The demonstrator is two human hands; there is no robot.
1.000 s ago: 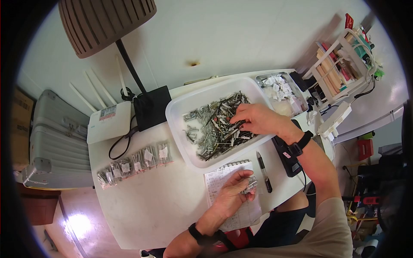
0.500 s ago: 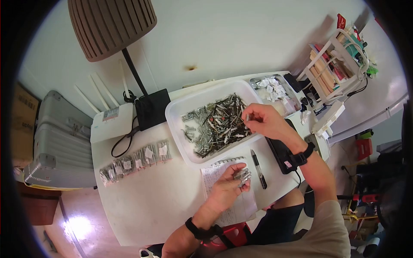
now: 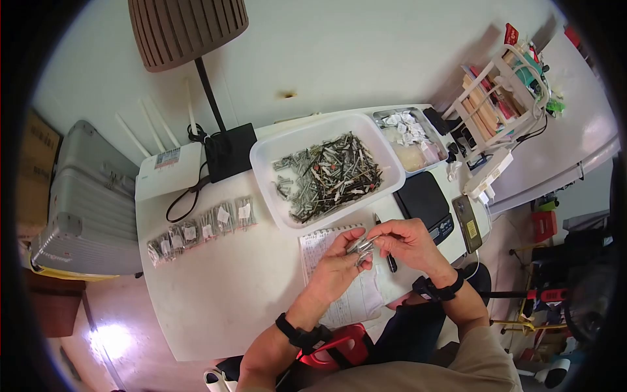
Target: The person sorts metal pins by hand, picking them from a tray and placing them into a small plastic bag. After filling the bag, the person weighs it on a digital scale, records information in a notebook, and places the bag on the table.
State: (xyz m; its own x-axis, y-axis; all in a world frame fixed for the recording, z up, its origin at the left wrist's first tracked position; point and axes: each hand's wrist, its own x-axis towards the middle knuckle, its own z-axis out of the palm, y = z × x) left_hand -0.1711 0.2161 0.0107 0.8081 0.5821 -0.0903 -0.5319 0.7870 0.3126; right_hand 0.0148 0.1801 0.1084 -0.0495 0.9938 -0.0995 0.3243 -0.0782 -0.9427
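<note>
Over the notebook, my left hand is cupped around a bunch of small metal pieces. The fingertips of my right hand meet at the top of that bunch, pinched; what they grip is too small to make out. A pen lies partly hidden beneath my right hand. Behind both hands stands a white plastic bin with a heap of loose metal pieces, some silvery and some dark.
Several labelled bags form a row on the left. A black scale, a phone and a metal tray with paper scraps are right. A lamp and router stand at the back left.
My right hand has moved from the bin's right edge down to my left hand. The view has shifted a little, and the scale and phone now show more fully.
</note>
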